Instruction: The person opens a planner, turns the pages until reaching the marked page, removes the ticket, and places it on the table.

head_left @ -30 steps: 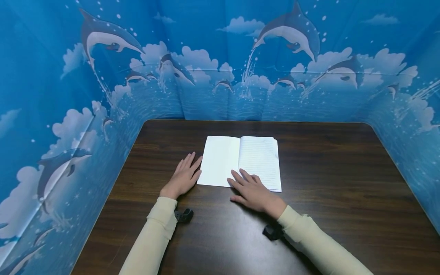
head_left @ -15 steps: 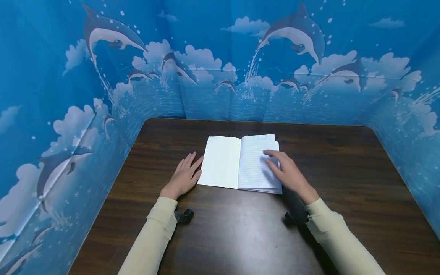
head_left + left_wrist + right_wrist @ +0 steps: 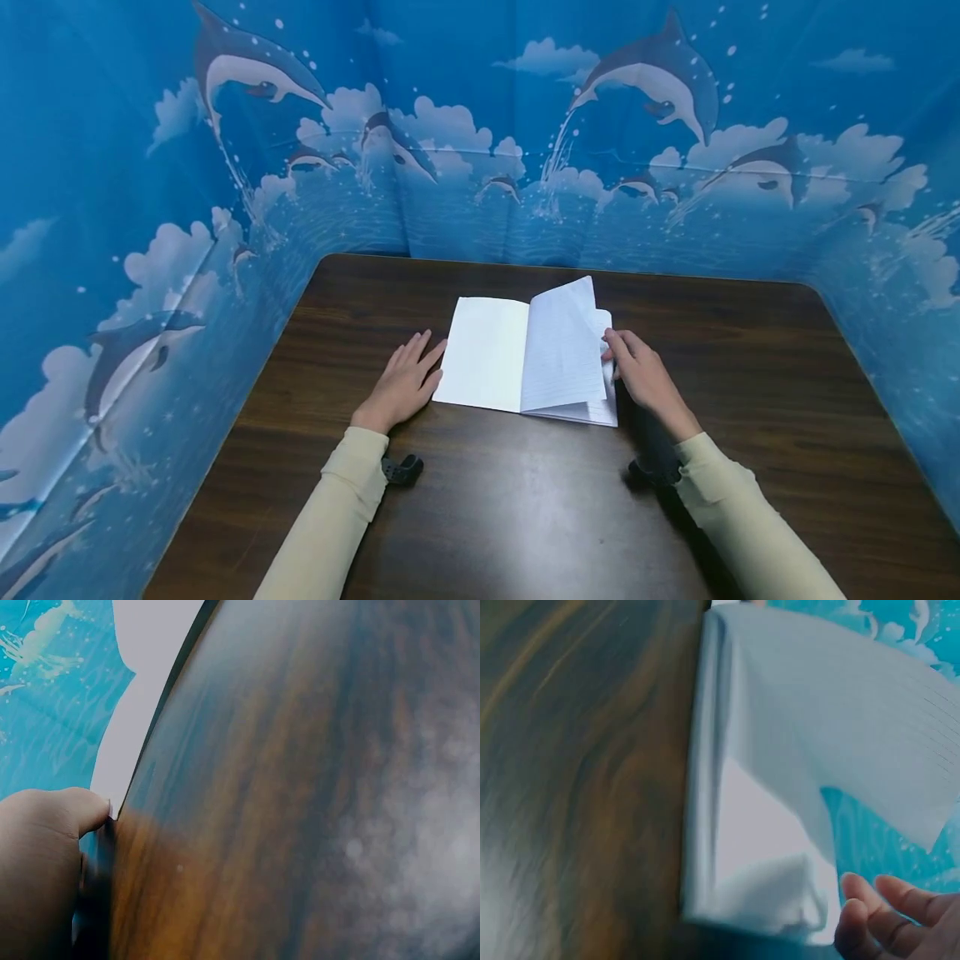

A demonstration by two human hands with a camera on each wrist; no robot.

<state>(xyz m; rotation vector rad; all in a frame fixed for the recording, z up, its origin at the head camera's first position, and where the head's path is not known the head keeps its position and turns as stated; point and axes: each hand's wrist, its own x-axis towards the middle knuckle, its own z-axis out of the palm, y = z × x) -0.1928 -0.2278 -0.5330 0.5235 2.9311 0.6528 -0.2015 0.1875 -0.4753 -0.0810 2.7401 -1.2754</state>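
Observation:
An open notebook [image 3: 483, 354] lies on the dark wood table. Its left page is blank white, and one lined right-hand page [image 3: 564, 346] stands lifted and curved above the pages under it. Flat at the notebook's left edge rests my left hand [image 3: 401, 383], fingers spread, thumb and forefinger at the paper. My right hand [image 3: 645, 375] is at the right edge with fingers loosely bent. In the right wrist view, a gap shows between the raised page [image 3: 855, 712] and the right fingertips [image 3: 855, 889]. The left wrist view shows the left thumb [image 3: 67, 810] by the notebook's edge.
The brown table [image 3: 510, 508] has a rounded far edge. A blue curtain [image 3: 465, 217] printed with dolphins and clouds hangs behind it and along both sides. A black wrist device [image 3: 402, 471] sits at the left sleeve, another [image 3: 652, 471] at the right.
My right hand has moved from the notebook's lower middle over to its right edge. One right-hand page has risen from lying flat. The left hand has stayed in place.

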